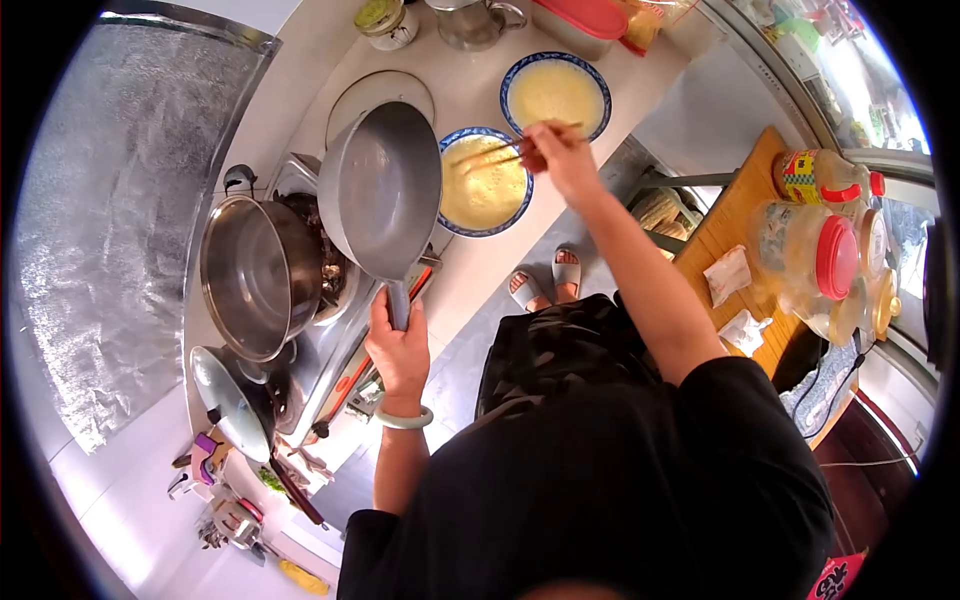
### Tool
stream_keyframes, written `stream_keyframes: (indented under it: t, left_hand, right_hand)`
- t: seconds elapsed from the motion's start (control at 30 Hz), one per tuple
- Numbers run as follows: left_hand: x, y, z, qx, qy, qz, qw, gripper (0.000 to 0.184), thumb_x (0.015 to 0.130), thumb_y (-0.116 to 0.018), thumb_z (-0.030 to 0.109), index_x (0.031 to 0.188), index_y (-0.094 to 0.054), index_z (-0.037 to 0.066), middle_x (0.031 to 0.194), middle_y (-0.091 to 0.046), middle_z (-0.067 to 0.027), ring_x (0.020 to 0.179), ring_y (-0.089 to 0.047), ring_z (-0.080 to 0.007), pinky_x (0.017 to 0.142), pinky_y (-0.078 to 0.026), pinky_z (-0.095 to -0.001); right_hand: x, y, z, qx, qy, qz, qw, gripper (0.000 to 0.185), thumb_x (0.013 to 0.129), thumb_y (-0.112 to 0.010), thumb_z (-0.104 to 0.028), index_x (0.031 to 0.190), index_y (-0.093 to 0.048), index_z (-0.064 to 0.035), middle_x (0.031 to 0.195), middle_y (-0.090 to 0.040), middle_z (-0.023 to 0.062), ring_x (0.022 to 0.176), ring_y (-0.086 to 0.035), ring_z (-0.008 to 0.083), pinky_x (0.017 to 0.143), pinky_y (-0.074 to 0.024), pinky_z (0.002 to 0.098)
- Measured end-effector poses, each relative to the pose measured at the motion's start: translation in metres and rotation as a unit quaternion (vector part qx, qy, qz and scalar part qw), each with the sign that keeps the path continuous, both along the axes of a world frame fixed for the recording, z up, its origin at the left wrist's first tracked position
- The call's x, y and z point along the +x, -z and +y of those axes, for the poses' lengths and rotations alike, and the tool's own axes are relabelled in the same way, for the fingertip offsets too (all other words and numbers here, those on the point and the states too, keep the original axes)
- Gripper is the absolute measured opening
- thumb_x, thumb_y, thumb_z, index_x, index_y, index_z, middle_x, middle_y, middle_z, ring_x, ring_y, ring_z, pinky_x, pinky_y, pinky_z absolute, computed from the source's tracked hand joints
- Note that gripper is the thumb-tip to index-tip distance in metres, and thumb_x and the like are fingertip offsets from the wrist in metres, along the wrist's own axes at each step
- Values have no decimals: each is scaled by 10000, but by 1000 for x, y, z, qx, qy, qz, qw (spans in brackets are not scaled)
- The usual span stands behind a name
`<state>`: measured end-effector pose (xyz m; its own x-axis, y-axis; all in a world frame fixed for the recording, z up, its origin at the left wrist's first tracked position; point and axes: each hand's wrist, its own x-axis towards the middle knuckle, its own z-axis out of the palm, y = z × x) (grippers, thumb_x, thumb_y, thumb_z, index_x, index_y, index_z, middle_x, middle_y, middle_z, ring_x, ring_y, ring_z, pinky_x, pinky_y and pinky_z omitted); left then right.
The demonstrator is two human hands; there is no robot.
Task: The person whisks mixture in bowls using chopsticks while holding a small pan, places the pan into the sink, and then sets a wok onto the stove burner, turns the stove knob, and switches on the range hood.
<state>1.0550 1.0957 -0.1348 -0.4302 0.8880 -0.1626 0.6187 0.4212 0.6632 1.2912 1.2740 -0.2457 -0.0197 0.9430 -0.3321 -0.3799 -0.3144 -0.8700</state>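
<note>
Black, matte cloth of my shirt [600, 480], softly creased, lies nearest the view. Left hand [398, 350]: fingers curled closed around the grey handle [399, 305] of a deep pan [385, 190]. Pan: round, flared wall, smooth grey interior; held tilted, open side facing the view, just beside the nearer bowl. Whether it touches anything beneath, cannot tell.

Right hand [562, 162]: closed in a pinch on slim brown chopsticks [490, 152], their tips at the yellow liquid [487, 195] in the nearer bowl [523, 210]. Liquid: glossy, with small bubbles on top. Farther bowl [603, 118]: the same round form and blue-patterned rim, paler yellow liquid [555, 93] inside. Both bowls sit upright near the right edge of the pale, smooth surface [455, 90], close to each other.

Left of the pan: wide, shiny metal pot [250, 270], thin-rimmed. Below that, a domed glass lid [228, 400] with dark knob, on a dark-handled pan. Beyond the pan, toward the far edge: pale round disc [355, 95], squat jar [387, 25] with green top, metal jug [467, 25] with looped handle. Far left, crinkled silvery sheet [140, 200].
</note>
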Motion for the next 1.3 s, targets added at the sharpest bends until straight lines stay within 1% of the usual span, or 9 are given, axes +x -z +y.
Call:
stream_keyframes:
  t: [0.1,0.3,0.43,0.6,0.87,0.97,1.0,1.07,1.3]
  left_hand:
    - [2,-1,-1,-1,-4,3,1000,399,822,-644,120,1163,-516,-44,846,-612,-92,738,-537,-131,694,-458,-280]
    - [-1,1,-9,28,4,-10,1000,371,835,-633,86,1155,-515,-62,842,-593,-63,730,-521,-114,678,-447,-250]
    - [0,-6,-6,1,-18,-49,999,396,812,-645,105,1150,-519,-58,875,-618,-159,756,-579,-203,729,-470,-312]
    - [-1,0,-8,19,-5,-36,999,386,815,-643,100,1143,-517,-61,876,-617,-150,751,-574,-198,728,-468,-307]
    - [0,-2,-9,18,-10,-41,999,375,815,-645,87,1138,-523,-58,857,-617,-130,724,-557,-171,703,-469,-290]
    - [0,-5,-6,19,-16,-51,998,366,819,-642,86,1133,-525,-61,840,-615,-117,721,-547,-153,694,-468,-283]
    - [1,-6,-5,22,-19,-55,998,364,820,-641,86,1132,-526,-61,835,-614,-113,722,-544,-148,693,-468,-281]
    - [1,-5,-5,27,-20,-53,998,361,822,-640,87,1130,-526,-63,822,-611,-106,718,-538,-140,686,-466,-278]
    - [2,-9,-2,20,-35,-51,998,367,824,-635,84,1139,-522,-65,785,-593,-89,682,-521,-132,649,-460,-279]
  right_hand:
    - [35,-19,-4,-20,65,-71,995,177,889,-568,-184,896,-613,-13,742,-622,61,566,-601,131,544,-508,239]
    - [25,-42,-38,-83,-45,-75,993,176,888,-566,-184,888,-609,-14,742,-619,55,589,-617,136,557,-531,253]
    - [17,-51,-28,-1,-47,-65,997,174,892,-568,-175,920,-607,-8,781,-624,57,655,-623,124,615,-531,244]
    - [46,-62,-37,74,-69,-192,976,157,897,-547,-98,875,-606,46,885,-621,33,677,-603,111,632,-530,232]
    - [-5,-41,-54,-3,-85,-22,996,226,928,-541,-200,952,-600,16,821,-608,54,703,-629,133,661,-525,243]
    - [5,-40,-39,1,-40,-48,998,234,922,-549,-201,969,-603,21,821,-614,55,700,-630,138,665,-518,235]
    - [13,-62,-38,-16,-29,-63,997,160,911,-556,-132,910,-611,18,800,-592,24,655,-576,81,667,-524,223]
    - [36,-62,-46,-21,-81,-137,987,169,911,-549,-134,909,-614,22,807,-590,19,677,-579,87,647,-505,216]
    - [-1,-24,-42,1,-97,-25,995,208,920,-552,-170,950,-621,25,852,-608,5,722,-591,98,696,-515,230]
